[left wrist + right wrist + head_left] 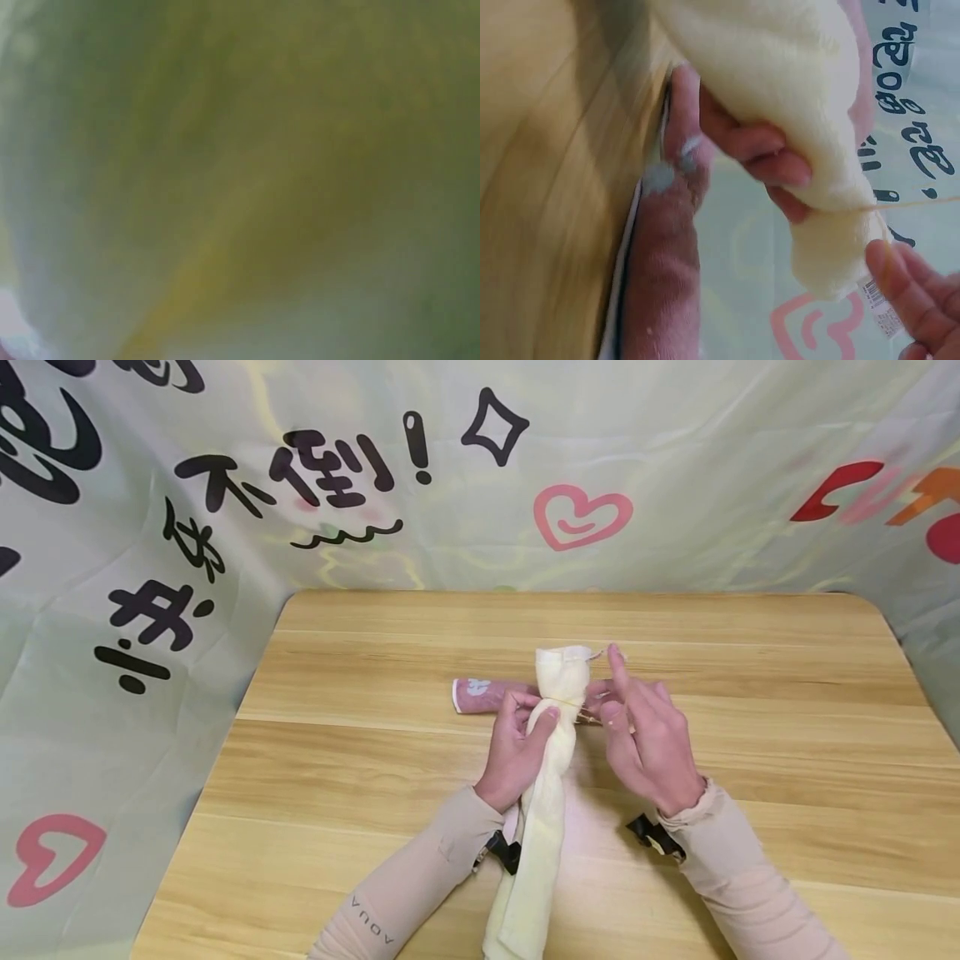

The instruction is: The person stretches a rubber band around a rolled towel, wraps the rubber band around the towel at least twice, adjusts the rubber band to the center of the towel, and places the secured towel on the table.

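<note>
Left hand (pixel 517 753) grasped one cream towel (pixel 551 802) over one table (pixel 337 777), right hand (pixel 654 743) pinched one string (pixel 915 204) that ran round the towel's neck, one pink roll (pixel 502 695) lay just behind on that table.

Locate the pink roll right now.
In the head view, the pink roll lies on the table just beyond the left hand, its patterned end jutting out left of the pale yellow cloth.

Cloth (pixel 554 785) is plain cream, string (pixel 919 204) kinda yellowish, roll (pixel 498 696) dusty pink with pale-blue print, table (pixel 337 760) tan wood grain.
</note>
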Tool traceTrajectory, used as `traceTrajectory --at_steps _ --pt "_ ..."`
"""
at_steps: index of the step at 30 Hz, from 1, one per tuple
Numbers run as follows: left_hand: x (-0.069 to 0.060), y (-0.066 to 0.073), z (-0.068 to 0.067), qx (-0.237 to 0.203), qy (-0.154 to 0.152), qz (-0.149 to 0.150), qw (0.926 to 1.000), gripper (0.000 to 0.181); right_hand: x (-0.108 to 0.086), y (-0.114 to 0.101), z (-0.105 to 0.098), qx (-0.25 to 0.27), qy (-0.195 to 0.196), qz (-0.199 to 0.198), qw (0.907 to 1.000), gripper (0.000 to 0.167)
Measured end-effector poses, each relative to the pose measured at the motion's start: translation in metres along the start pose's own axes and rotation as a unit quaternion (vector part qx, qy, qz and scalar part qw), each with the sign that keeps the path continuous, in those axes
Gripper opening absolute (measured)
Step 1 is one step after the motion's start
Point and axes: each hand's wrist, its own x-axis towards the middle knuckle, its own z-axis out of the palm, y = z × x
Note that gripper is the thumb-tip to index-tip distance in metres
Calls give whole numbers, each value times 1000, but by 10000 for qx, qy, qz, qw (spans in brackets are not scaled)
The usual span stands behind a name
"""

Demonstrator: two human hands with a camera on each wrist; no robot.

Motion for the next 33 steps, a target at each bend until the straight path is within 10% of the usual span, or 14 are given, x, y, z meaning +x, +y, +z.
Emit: traceTrajectory --at_steps 7,16,29,33 --pt "-1 -1 0 47 22 172 9998 25 -3 0 -6 238 -215 1376 9900 48" --pt "-3 -3 -1 -90 -96 578 9982 38 2 4 -9 922 -542 3033 9469 47" --pt "-3 -1 -2 247 -612 642 9957 43 9 11 -18 2127 -1167 3867 8897 36" --pt "-3 -1 -3 522 -893 534 9932 40 9 12 -21 2267 -1325 3722 8902 42"
